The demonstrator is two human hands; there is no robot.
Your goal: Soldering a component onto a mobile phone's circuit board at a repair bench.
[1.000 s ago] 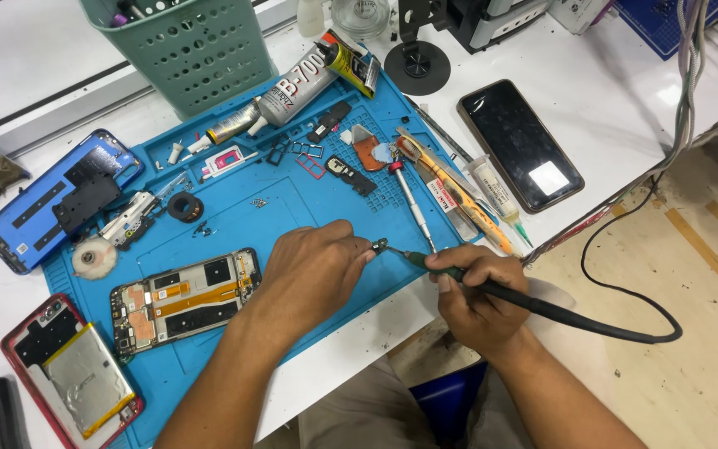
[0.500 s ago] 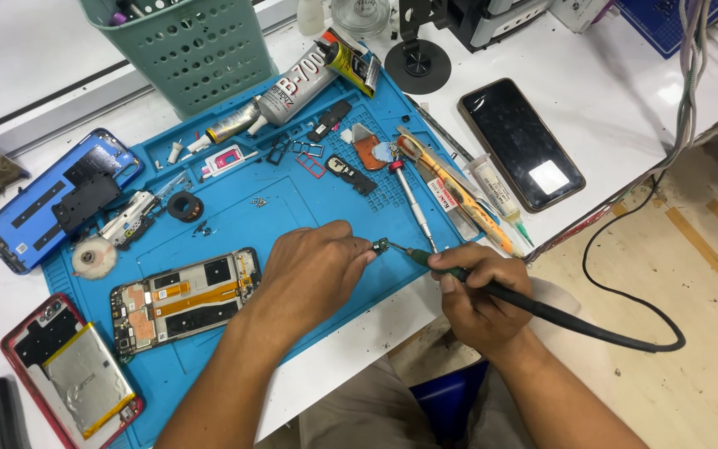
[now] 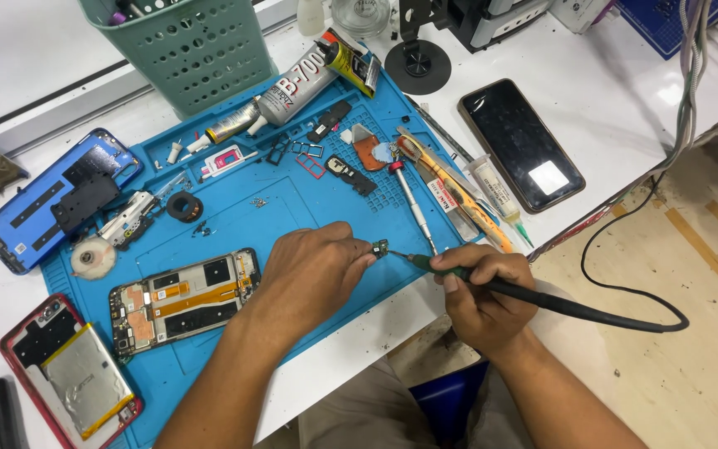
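Left hand (image 3: 313, 274) pinches a tiny dark board (image 3: 381, 248) over the blue rubbery mat (image 3: 292, 204); right hand (image 3: 479, 291) grips a slim black iron (image 3: 533, 298), its thin tip touching the board.

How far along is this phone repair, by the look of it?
Done: the opened phone lies on the blue mat with its insides bare, its blue back cover off to the side.
In hand: the left hand pinches a small circuit part while the right hand brings a soldering iron tip to it.
Left: the part is not yet back in the phone, which is still uncovered.
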